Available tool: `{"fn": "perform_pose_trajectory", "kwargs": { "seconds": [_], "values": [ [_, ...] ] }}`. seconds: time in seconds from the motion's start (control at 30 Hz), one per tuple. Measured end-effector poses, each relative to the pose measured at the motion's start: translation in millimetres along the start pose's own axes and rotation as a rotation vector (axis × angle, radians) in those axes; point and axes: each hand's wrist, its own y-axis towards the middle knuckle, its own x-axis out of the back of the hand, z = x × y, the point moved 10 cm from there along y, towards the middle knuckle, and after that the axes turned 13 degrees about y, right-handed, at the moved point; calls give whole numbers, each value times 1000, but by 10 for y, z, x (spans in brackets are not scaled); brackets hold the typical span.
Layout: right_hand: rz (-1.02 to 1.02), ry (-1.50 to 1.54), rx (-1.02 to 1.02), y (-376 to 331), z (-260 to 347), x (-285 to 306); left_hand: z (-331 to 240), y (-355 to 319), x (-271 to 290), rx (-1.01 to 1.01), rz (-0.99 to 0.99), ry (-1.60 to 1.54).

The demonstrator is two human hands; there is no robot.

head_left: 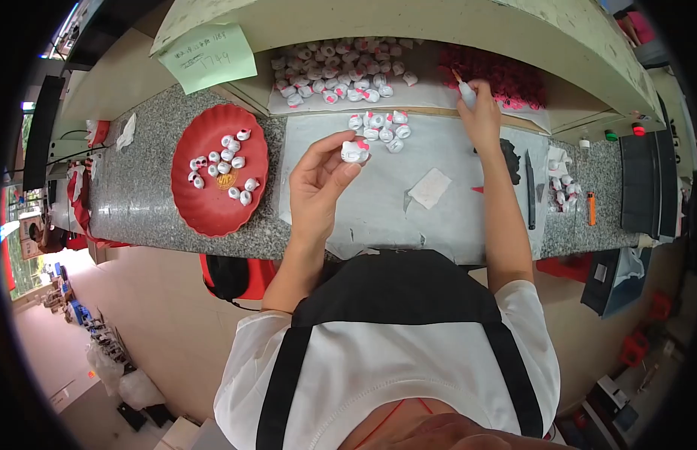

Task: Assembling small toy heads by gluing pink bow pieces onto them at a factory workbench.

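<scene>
The left hand (318, 180) holds a white cat-shaped head (354, 153) above the near-middle of the paper-covered surface (386, 217); its grip is clamped on the head between thumb and fingers, with the pink bow at the upper right left uncovered. That is a sound hold: light pressure at the edges should keep the face clean and steady. The right hand (482, 112) is at the far right, its grip clamped around a small white bottle (467, 94) whose thin tip points toward the left end of the pink pieces (506, 79). Whether the tip touches any piece cannot be told.

For good work here, the bottle probably wants a loose squeeze and a slow approach, so that only 1 piece is met and no excess comes out. Keeping the head still and turned toward the bottle would shorten the reach. The loose heads (379, 130) just beyond the left hand sit close, so the wrist is best kept clear of them.
</scene>
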Motion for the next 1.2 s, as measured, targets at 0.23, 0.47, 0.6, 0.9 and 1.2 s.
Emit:
{"fn": "perform_pose_trajectory", "kwargs": {
  "seconds": [0.23, 0.47, 0.6, 0.9, 1.2],
  "values": [
    [91, -435, 240, -119, 399, -157, 9, -24, 83, 26, -9, 35],
    [155, -281, 389, -354, 575, -71, 66, 62, -17, 54, 29, -5],
    [51, 78, 144, -505, 763, 65, 92, 43, -81, 29, 44, 37],
    [368, 1206, -288, -1074, 1249, -386, -141, -10, -307, -183, 104, 380],
    [287, 1297, -384, -1131, 1132, -466, -172, -38, -353, -211, 88, 451]
  ]
}}
